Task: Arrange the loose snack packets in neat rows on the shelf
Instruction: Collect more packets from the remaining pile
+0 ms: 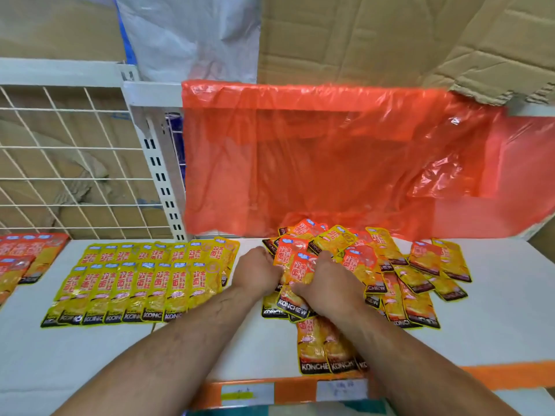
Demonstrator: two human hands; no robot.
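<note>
left hand (258, 268) shows its back, fingers curled under with the tips hidden. the knuckles press against the left edge of a bunch (295, 265) of orange packets. whether it really grips them i cannot tell. right hand (326, 283) is curled tight on that same bunch from the other side, thumb across the lower part of a packet, fingers bent over the top edge. the bunch sits between the two hands, touching both.

the bunch is at the left side of the loose pile (378, 259), which sprawls across the middle and right of the white shelf (495, 325), packets overlapping at all angles. a few more packets (326, 352) lie lower down under the right forearm, reaching almost to the front edge.

left of the hands lie two rows (141, 280) of yellow packets, overlapped side by side, one row behind the other. the near end of the rows is just beside the left hand, with only a thin strip of bare shelf between. more orange packets (24, 256) lie at the far left.

bare shelf shows in front of the rows and to the right of the pile. at the back a red bag (330, 160) hangs down to the pile's rear edge. a wire grid (75, 160) closes the back left. an orange strip (495, 375) runs along the front lip.
</note>
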